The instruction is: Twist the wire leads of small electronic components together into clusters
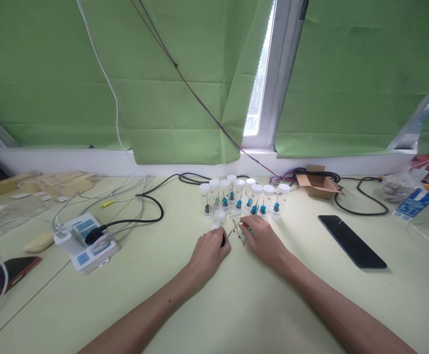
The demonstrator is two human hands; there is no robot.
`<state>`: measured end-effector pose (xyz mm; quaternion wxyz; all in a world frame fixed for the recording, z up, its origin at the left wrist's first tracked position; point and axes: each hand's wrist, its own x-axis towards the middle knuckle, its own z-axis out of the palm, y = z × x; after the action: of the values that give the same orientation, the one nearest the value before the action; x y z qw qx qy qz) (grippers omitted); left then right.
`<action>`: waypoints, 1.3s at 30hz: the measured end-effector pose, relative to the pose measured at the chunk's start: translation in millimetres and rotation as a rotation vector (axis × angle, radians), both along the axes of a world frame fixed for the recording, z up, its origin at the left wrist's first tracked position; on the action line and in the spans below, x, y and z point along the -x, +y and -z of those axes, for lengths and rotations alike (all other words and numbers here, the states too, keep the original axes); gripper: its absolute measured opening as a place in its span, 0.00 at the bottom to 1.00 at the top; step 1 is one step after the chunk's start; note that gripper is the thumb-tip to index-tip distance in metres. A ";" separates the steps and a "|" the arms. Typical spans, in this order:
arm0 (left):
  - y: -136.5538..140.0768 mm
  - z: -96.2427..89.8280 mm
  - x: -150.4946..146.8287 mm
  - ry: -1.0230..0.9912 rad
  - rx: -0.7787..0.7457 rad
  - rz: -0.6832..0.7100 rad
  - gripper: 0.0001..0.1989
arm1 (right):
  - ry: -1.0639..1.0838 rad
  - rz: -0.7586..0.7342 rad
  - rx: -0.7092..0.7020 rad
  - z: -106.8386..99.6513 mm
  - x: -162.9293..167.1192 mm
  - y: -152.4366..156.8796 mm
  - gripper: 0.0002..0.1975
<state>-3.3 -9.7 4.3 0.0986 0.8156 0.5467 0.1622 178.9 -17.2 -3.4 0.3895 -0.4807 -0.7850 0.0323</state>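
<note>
thin metal rods [238, 234] lie loose on the table [199, 314], between the two hands and nearer than the tubes. left hand [209, 250] palm down, forearm in from near left; fingers curled closed around a dark piece [224, 240]. right hand [261, 238] palm down, forearm in from near right, fingertips bent over the rods; cannot tell whether they pinch one. clear tubes [238, 199], white-capped, stand upright beyond; several contain blue parts with thin stems, the leftmost a dark one. far right: open cardboard box [321, 191].
</note>
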 end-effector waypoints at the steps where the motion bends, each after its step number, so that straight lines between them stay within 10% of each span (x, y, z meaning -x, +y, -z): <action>1: -0.3 -0.6 -0.2 0.002 0.002 -0.001 0.06 | 0.000 0.000 0.002 0.1 -0.1 0.1 0.06; 19: -8.6 -3.8 -0.6 -0.237 -0.021 0.068 0.06 | 0.040 -0.004 0.038 -2.5 -0.6 -1.5 0.09; 39: -18.1 -4.3 -4.8 -0.305 -0.089 0.135 0.06 | 0.609 -0.150 0.270 -8.4 6.1 -5.1 0.09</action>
<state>1.5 -27.8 8.6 0.1548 0.8199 0.4616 0.3010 172.9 -22.4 5.0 0.5352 -0.4373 -0.6545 0.3065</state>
